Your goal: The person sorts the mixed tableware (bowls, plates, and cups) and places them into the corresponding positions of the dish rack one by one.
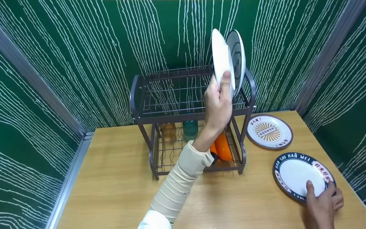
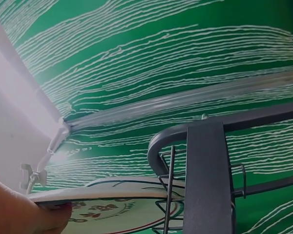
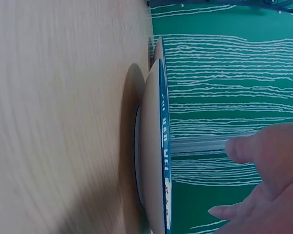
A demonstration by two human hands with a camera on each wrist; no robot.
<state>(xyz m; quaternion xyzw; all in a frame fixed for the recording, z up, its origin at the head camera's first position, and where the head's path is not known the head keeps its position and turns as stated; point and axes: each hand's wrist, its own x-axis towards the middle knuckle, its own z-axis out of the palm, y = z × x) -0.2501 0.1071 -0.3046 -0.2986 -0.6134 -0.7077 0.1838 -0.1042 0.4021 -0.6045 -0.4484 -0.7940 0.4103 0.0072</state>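
Observation:
My left hand (image 1: 218, 105) pinches a white plate (image 1: 221, 57) by its lower edge, thumb on the pale underside. The plate is upright over the right end of the dark two-tier dish rack (image 1: 176, 119). Just right of it a patterned plate (image 1: 239, 60) stands on the upper tier. In the left wrist view, the held plate (image 2: 102, 214) shows a printed face. Over a plate with a dark lettered rim (image 1: 300, 175), my right hand (image 1: 324, 200) hovers near the right edge. The right wrist view shows its thumb and a finger (image 3: 227, 210) spread, apart from that plate.
A white plate with a sunburst print (image 1: 269, 132) lies right of the rack. On the lower tier are an amber cup (image 1: 168, 131), a teal cup (image 1: 190, 128) and orange dishware (image 1: 222, 148), partly hidden by my left arm. Green walls surround the wooden table (image 1: 113, 197).

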